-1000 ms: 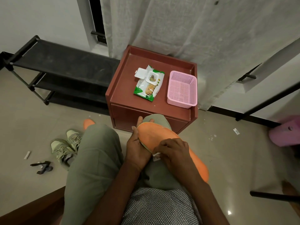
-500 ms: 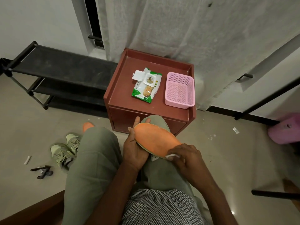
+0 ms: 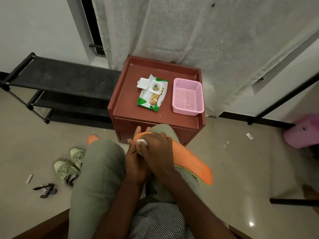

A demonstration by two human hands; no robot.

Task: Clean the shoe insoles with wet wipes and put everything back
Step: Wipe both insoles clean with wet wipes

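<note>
A seated person works over a red cabinet [image 3: 120, 100] set against a curtain [image 3: 189, 31], with a black rack [image 3: 57, 78] to one side. On the cabinet top, a pink basket [image 3: 187, 97] stands just beside a wipes pack [image 3: 152, 94] whose lid is flipped open. A pair of green shoes [image 3: 69, 165] lies on the floor by the left knee, and the tip of a second insole [image 3: 92, 139] shows behind that knee.

Across the right thigh lies the orange insole [image 3: 193, 163], one end reaching toward the cabinet. The left hand [image 3: 136, 161] grips that end from below, fingers curled around its edge. The right hand [image 3: 158, 150] crosses over it, fingers bunched on a white wipe [image 3: 142, 141] pressed to the insole's top surface.

The step appears to be wiping the first insole, so the task looks well short of done. The next stroke likely calls for a firm left-hand hold while the wipe travels along toward the free end.
</note>
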